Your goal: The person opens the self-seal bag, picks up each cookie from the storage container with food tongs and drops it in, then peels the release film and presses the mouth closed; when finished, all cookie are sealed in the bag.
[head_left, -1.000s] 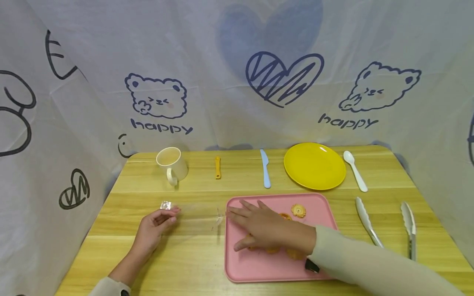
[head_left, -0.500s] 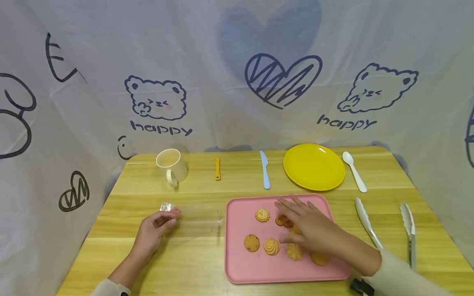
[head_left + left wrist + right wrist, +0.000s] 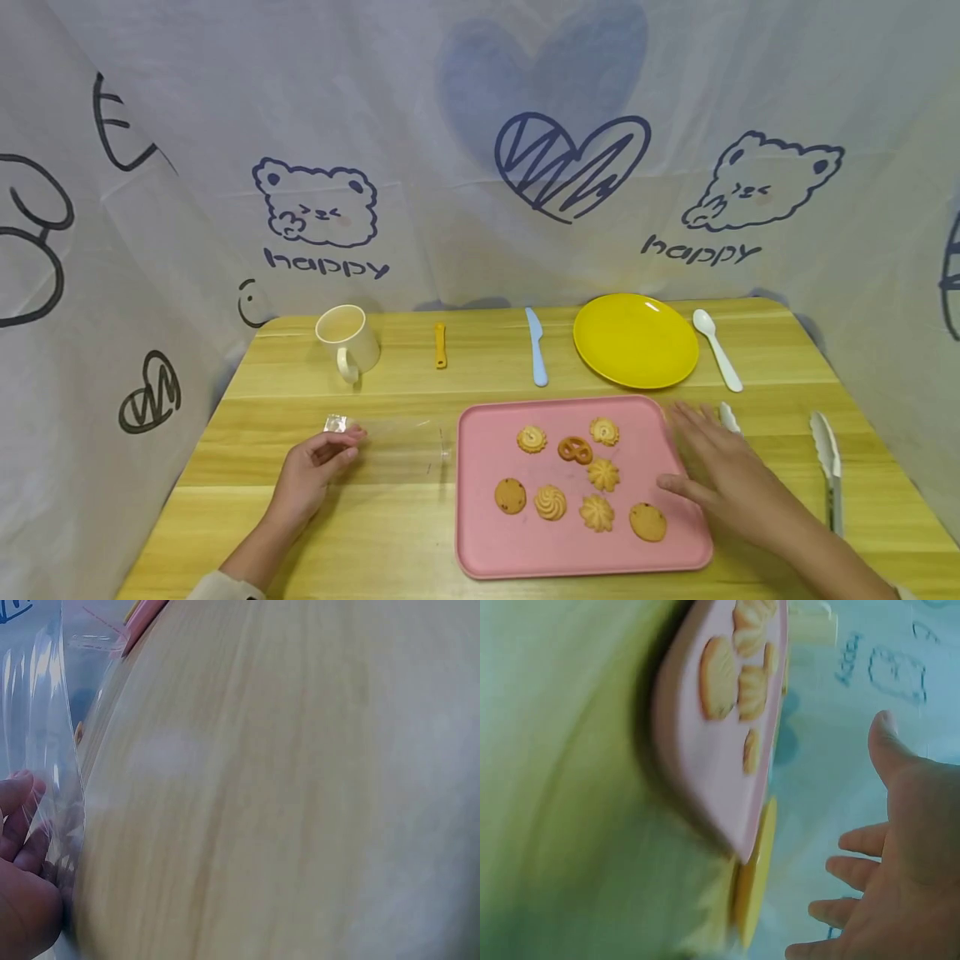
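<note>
Left hand: the left hand (image 3: 311,473) rests on the table (image 3: 390,533) left of the tray, fingers curled, pinching the end of a clear plastic bag (image 3: 390,442) (image 3: 52,742).
Bag: lies flat on the wood, its far end just beside the pink tray (image 3: 480,542).
Right hand: the right hand (image 3: 723,479) (image 3: 900,855) is spread with straight fingers over the tray's right edge, holding nothing.
Cookies: seven cookies (image 3: 551,502) lie on the tray.
Tongs: white tongs (image 3: 828,467) lie just right of that hand.
</note>
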Demonstrator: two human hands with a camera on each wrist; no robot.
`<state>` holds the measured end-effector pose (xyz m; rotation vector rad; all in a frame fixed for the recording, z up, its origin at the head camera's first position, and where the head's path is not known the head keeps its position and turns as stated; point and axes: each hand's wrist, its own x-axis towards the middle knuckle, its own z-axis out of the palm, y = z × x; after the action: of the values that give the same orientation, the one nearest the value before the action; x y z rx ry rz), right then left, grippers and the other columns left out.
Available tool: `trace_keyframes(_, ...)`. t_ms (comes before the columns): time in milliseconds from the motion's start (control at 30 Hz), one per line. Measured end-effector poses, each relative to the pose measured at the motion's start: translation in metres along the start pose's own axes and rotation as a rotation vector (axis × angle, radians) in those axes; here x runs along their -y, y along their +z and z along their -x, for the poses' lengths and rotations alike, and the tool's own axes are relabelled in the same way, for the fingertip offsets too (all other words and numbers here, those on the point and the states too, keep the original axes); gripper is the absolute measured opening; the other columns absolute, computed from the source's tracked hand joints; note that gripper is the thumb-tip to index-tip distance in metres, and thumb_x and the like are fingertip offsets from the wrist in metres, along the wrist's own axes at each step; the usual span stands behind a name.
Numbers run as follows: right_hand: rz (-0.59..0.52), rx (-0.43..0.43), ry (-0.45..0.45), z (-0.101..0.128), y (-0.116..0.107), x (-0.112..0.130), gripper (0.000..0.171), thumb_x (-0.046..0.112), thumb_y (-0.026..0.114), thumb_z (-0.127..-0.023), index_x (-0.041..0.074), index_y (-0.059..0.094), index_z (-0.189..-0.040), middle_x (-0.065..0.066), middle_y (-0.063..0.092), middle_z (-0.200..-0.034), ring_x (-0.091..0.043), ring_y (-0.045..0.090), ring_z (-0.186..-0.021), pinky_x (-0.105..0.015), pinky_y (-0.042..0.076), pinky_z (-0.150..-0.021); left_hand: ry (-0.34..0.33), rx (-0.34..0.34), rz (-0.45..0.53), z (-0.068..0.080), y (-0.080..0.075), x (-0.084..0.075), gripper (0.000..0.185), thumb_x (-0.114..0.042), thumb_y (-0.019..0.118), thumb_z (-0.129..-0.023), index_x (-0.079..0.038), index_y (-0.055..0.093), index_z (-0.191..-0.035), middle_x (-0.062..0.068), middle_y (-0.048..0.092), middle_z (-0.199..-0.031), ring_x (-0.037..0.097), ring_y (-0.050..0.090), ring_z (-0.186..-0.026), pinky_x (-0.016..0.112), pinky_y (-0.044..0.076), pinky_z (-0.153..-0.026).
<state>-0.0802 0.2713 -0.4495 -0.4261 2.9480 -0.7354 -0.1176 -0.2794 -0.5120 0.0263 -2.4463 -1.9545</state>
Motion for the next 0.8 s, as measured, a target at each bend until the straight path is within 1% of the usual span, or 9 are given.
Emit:
trace_keyframes(33,-0.008,-0.012,0.011,0.004,-0.001,-0.006,0.094,0.048,0.073,-0.094,0.011,0.023,-0.164,-0.022,0.023,-0.168,-0.053,0.016,-0.152,-0.080,0.024,-0.111,-0.002,-0.001,0.002,0.000,0.000,0.000,0.018,0.002,0.071,-0.095,0.013,0.067,-0.109,0.021,0.070,-0.125,-0.002,0.065,-0.111,0.018,0.057,-0.093)
trace_keyframes(133,-0.034,-0.048,0.047,0.018,-0.001,-0.024,0.096,0.043,0.074,-0.095,0.012,0.017,-0.166,-0.024,0.019,-0.168,-0.055,0.013,-0.151,-0.083,0.023,-0.108,0.001,0.000,0.008,0.000,0.000,0.001,0.019,0.002,0.071,-0.095,0.013,0.067,-0.110,0.021,0.070,-0.125,-0.001,0.065,-0.112,0.019,0.057,-0.093)
trace_keyframes(200,-0.048,-0.061,0.090,0.027,-0.002,-0.033,0.099,0.043,0.073,-0.096,0.011,0.011,-0.166,-0.027,0.016,-0.168,-0.057,0.010,-0.151,-0.084,0.020,-0.107,0.005,0.000,0.010,0.000,0.000,0.001,0.019,0.001,0.071,-0.095,0.013,0.067,-0.110,0.021,0.070,-0.125,0.000,0.065,-0.112,0.019,0.057,-0.093)
trace_keyframes(333,-0.057,-0.074,0.196,0.044,-0.004,-0.048,0.101,0.046,0.067,-0.100,0.005,0.000,-0.165,-0.033,0.006,-0.166,-0.059,0.004,-0.150,-0.084,0.013,-0.109,0.009,0.000,0.008,0.000,0.000,0.000,0.019,0.001,0.071,-0.095,0.013,0.068,-0.110,0.019,0.071,-0.124,0.000,0.066,-0.112,0.019,0.057,-0.093)
trace_keyframes(533,-0.085,-0.112,0.316,0.064,-0.001,-0.074,0.106,0.047,0.062,-0.103,-0.004,-0.011,-0.159,-0.035,-0.016,-0.163,-0.063,-0.008,-0.146,-0.082,0.004,-0.111,0.001,-0.002,0.007,0.000,0.000,0.000,0.018,0.003,0.070,-0.095,0.013,0.068,-0.110,0.020,0.071,-0.125,0.000,0.065,-0.112,0.019,0.057,-0.093)
trace_keyframes(600,-0.081,-0.131,0.366,0.069,0.002,-0.081,0.109,0.049,0.061,-0.102,-0.006,-0.014,-0.158,-0.035,-0.020,-0.162,-0.064,-0.007,-0.145,-0.082,0.006,-0.110,0.000,-0.002,0.004,0.000,0.000,0.000,0.018,0.003,0.070,-0.095,0.013,0.068,-0.110,0.021,0.070,-0.125,-0.001,0.065,-0.112,0.019,0.057,-0.093)
trace_keyframes(700,-0.084,-0.145,0.459,0.074,0.006,-0.091,0.115,0.054,0.062,-0.100,-0.009,-0.017,-0.155,-0.041,-0.019,-0.159,-0.067,-0.003,-0.143,-0.083,0.013,-0.109,-0.006,-0.002,0.004,0.000,0.000,0.000,0.017,0.003,0.070,-0.095,0.013,0.067,-0.110,0.019,0.071,-0.124,-0.002,0.065,-0.112,0.019,0.057,-0.092)
trace_keyframes(767,-0.089,-0.143,0.535,0.075,0.006,-0.097,0.118,0.057,0.064,-0.098,-0.012,-0.011,-0.157,-0.046,-0.001,-0.158,-0.066,0.015,-0.142,-0.081,0.025,-0.107,-0.008,-0.002,0.006,0.000,0.000,0.000,0.017,0.004,0.070,-0.095,0.013,0.067,-0.109,0.016,0.072,-0.123,-0.002,0.065,-0.112,0.019,0.057,-0.092)
trace_keyframes(800,-0.109,-0.121,0.580,0.075,0.005,-0.099,0.120,0.059,0.064,-0.097,-0.014,-0.012,-0.155,-0.048,0.001,-0.156,-0.066,0.017,-0.141,-0.080,0.027,-0.107,-0.009,-0.002,0.008,0.000,0.000,0.000,0.017,0.004,0.070,-0.095,0.013,0.067,-0.109,0.015,0.073,-0.122,-0.002,0.065,-0.112,0.019,0.057,-0.092)
